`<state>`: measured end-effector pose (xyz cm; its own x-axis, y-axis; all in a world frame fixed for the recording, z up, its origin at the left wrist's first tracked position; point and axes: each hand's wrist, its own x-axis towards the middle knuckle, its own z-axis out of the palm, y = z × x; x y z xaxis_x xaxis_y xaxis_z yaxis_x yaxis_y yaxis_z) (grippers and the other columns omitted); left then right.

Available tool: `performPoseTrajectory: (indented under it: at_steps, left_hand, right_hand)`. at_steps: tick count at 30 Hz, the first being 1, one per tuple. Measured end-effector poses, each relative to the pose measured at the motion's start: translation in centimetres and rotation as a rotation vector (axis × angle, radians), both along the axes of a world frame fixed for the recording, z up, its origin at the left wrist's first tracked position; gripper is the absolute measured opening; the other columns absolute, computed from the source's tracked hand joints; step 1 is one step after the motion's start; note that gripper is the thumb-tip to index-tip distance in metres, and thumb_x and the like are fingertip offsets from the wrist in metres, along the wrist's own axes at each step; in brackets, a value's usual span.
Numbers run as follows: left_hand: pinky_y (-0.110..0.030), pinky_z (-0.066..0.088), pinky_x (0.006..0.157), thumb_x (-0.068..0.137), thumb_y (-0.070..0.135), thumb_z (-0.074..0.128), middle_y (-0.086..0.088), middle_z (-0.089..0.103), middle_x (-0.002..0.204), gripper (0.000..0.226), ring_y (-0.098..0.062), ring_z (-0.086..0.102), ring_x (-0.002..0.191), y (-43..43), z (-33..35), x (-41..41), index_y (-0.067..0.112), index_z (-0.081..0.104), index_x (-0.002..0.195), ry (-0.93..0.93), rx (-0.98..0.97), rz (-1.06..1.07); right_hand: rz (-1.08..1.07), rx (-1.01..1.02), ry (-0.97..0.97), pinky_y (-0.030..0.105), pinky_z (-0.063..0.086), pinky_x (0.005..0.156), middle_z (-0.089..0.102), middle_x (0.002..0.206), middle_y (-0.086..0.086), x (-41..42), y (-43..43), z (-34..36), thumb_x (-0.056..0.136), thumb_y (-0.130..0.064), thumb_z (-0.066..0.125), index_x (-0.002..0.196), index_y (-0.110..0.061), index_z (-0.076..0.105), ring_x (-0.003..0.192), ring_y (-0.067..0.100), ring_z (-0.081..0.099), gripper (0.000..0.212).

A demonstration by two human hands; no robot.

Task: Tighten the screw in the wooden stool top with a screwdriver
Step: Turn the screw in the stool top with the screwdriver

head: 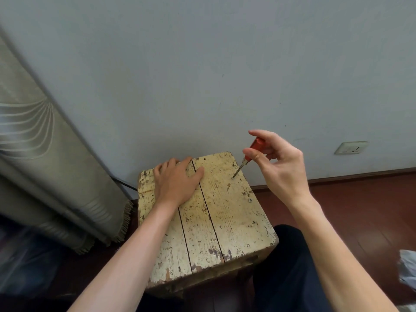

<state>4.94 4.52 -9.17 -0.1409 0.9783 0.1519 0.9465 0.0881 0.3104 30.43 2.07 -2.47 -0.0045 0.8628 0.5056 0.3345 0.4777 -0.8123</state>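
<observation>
A worn wooden stool top (227, 221), painted pale yellow and made of three planks, stands in front of me. My left hand (176, 183) lies flat on its far left part, fingers spread. My right hand (276, 163) grips a red-handled screwdriver (253, 149) with thumb and fingers. The metal shaft slants down to the left, and its tip rests on a screw (233, 177) near the far right edge of the top. Two more screw heads, one (250, 200) and another (253, 222), sit along the right edge.
A grey wall rises just behind the stool, with a white socket (351, 147) low on the right. A grey curtain (45, 154) hangs on the left, a black cable (126, 184) beside it. Dark red wooden floor (360, 210) lies to the right. My dark trouser leg (290, 266) is beside the stool.
</observation>
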Motion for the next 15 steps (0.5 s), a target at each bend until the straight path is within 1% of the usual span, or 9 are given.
performPoseTrajectory:
  at_steps: [3, 5, 8, 11, 13, 15]
  left_hand:
    - [-0.044, 0.023, 0.115, 0.093, 0.078, 0.030, 0.001, 0.056, 0.136, 0.072, -0.021, 0.043, 0.133, 0.0, -0.1, -0.1, 0.037, 0.047, 0.149, 0.001, -0.007, 0.003]
    - [-0.044, 0.022, 0.116, 0.092, 0.079, 0.029, 0.001, 0.055, 0.138, 0.072, -0.021, 0.042, 0.134, 0.0, 0.0, -0.1, 0.038, 0.046, 0.149, 0.003, -0.014, 0.008]
    - [-0.044, 0.022, 0.116, 0.092, 0.079, 0.028, 0.001, 0.055, 0.139, 0.074, -0.021, 0.042, 0.135, 0.0, 0.0, 0.0, 0.037, 0.046, 0.149, 0.010, -0.013, 0.007]
    - [-0.044, 0.023, 0.116, 0.092, 0.079, 0.027, 0.001, 0.055, 0.138, 0.074, -0.020, 0.042, 0.134, 0.0, 0.1, 0.0, 0.038, 0.046, 0.149, 0.004, -0.014, 0.005]
    - [-0.044, 0.023, 0.116, 0.092, 0.079, 0.027, 0.001, 0.055, 0.137, 0.074, -0.020, 0.042, 0.134, 0.0, 0.1, 0.1, 0.038, 0.046, 0.149, 0.005, -0.016, 0.004]
    - [-0.044, 0.023, 0.116, 0.092, 0.079, 0.027, 0.001, 0.055, 0.137, 0.074, -0.021, 0.042, 0.134, 0.0, 0.1, 0.0, 0.038, 0.045, 0.150, 0.003, -0.022, 0.007]
  right_hand:
    - [0.097, -0.074, -0.051, 0.020, 0.057, 0.091, 0.077, 0.118, -0.013, 1.0, 0.0, 0.1, 0.100, -0.014, 0.078, 0.142, -0.038, 0.066, 0.116, 0.005, 0.072, 0.051]
    - [0.172, -0.109, -0.057, 0.021, 0.057, 0.097, 0.077, 0.124, -0.016, 1.4, 0.1, 0.2, 0.103, -0.011, 0.074, 0.145, -0.043, 0.063, 0.123, 0.003, 0.071, 0.055]
    - [0.200, -0.134, -0.038, 0.025, 0.059, 0.100, 0.079, 0.121, -0.018, 1.6, 0.3, 0.5, 0.102, -0.008, 0.075, 0.139, -0.044, 0.068, 0.116, 0.006, 0.076, 0.052]
    - [0.171, -0.120, -0.030, 0.030, 0.060, 0.097, 0.080, 0.113, -0.015, 1.4, 0.3, 0.7, 0.098, -0.007, 0.079, 0.127, -0.043, 0.073, 0.107, 0.010, 0.078, 0.047]
    - [0.152, -0.099, -0.013, 0.029, 0.061, 0.088, 0.080, 0.105, -0.014, 0.8, 0.4, 0.8, 0.094, -0.008, 0.083, 0.118, -0.045, 0.073, 0.100, 0.010, 0.077, 0.045]
    - [0.117, -0.074, 0.007, 0.021, 0.055, 0.077, 0.077, 0.098, -0.013, 0.1, 0.6, 0.7, 0.092, -0.012, 0.086, 0.112, -0.044, 0.070, 0.091, 0.007, 0.075, 0.041]
